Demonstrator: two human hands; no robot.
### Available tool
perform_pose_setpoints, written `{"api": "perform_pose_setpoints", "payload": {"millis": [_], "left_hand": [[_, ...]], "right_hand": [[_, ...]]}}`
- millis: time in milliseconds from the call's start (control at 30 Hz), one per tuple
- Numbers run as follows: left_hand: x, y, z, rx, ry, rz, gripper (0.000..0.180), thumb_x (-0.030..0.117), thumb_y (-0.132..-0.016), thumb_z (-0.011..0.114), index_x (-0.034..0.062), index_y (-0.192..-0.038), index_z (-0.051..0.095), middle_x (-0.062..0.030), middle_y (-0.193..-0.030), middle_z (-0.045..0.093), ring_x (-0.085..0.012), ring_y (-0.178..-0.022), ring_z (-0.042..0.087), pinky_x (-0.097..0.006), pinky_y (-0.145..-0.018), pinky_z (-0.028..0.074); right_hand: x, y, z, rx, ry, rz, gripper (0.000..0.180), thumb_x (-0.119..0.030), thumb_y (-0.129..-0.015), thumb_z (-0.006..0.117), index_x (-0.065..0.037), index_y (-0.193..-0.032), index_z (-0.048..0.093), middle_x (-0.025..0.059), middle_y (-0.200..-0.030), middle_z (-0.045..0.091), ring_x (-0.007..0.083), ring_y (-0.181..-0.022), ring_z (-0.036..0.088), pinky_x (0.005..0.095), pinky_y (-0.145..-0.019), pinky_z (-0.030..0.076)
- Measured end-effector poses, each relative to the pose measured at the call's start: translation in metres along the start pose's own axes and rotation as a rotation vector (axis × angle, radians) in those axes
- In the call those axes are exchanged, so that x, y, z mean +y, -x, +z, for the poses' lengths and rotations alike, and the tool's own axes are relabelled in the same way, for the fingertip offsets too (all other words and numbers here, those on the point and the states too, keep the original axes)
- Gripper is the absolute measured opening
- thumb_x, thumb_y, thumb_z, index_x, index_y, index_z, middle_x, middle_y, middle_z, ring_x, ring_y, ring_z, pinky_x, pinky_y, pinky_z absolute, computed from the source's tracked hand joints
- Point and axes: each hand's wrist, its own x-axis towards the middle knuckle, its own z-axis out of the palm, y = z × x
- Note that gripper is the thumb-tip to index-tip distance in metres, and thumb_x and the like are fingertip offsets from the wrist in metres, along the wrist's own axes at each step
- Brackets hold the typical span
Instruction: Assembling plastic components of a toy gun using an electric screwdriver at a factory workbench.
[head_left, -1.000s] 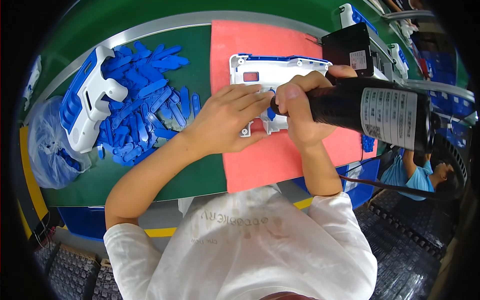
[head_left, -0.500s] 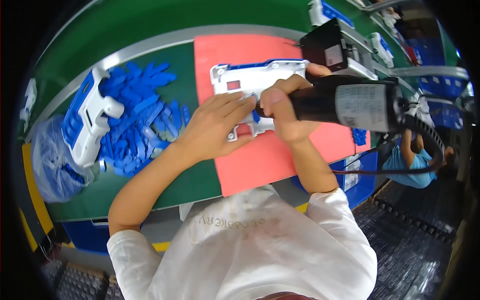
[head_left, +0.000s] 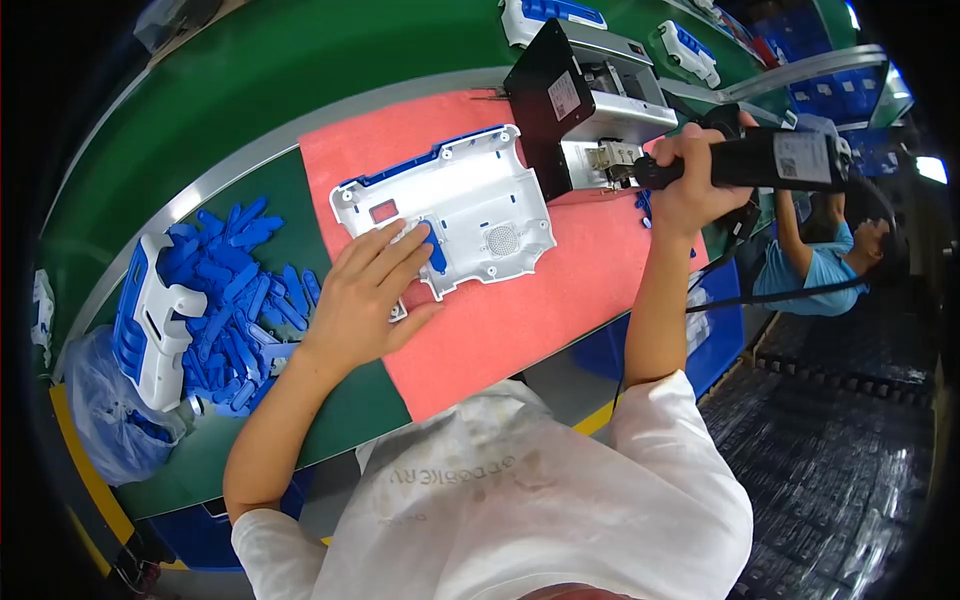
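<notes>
Left hand on the white shell, right hand on the screwdriver

My left hand (head_left: 365, 290) is lying open, its fingers extended together over the lower left of the white plastic housing shell (head_left: 475, 225), their tips beside a blue plastic strip (head_left: 434, 248) in it, my thumb spreading apart; my right hand (head_left: 695, 185) is closing around a black corded screwdriver (head_left: 770, 160), whose nose is pointing at the metal fitting of a black-and-silver benchtop machine (head_left: 625, 115); whether they are touching, I cannot tell; the shell is resting inside-up on a pink mat (head_left: 500, 335); to its left, loose blue strips (head_left: 230, 290) are lying heaped beside a white-and-blue housing (head_left: 165, 330).
</notes>
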Motion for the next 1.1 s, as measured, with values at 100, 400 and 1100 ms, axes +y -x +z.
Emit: {"api": "perform_pose_setpoints", "payload": {"millis": [100,400,1100], "left_hand": [[0.003,0.000,-0.003,-0.007,0.000,-0.006,0.059,0.022,-0.069,0.077,0.0009,-0.121,0.060,-0.0129,-0.132,0.056,-0.0342,-0.125,0.049,-0.045,-0.102,0.041],[0.009,0.004,-0.004,-0.026,0.038,-0.061,0.064,0.025,-0.076,0.073,0.0036,-0.132,0.052,-0.0127,-0.134,0.054,-0.0358,-0.127,0.044,-0.047,-0.104,0.037],[0.005,0.007,0.005,0.008,0.016,-0.022,0.044,0.031,-0.076,0.073,0.0118,-0.115,0.062,-0.0084,-0.132,0.052,-0.0332,-0.124,0.044,-0.049,-0.103,0.035]], "right_hand": [[0.008,0.003,-0.005,-0.072,0.001,0.063,0.053,0.011,-0.079,0.060,0.008,-0.127,0.039,0.0045,-0.059,0.056,0.0120,-0.048,0.053,0.0251,-0.051,0.044],[-0.060,0.054,0.056,-0.126,-0.334,0.232,0.075,0.007,-0.081,0.056,-0.001,-0.140,0.010,0.0074,-0.062,0.052,0.0155,-0.045,0.051,0.0326,-0.048,0.049],[-0.034,0.121,0.086,-0.467,-0.316,0.407,0.058,0.008,-0.077,0.064,0.003,-0.124,0.031,0.0025,-0.066,0.054,0.0075,-0.056,0.048,0.0218,-0.057,0.039]]}}
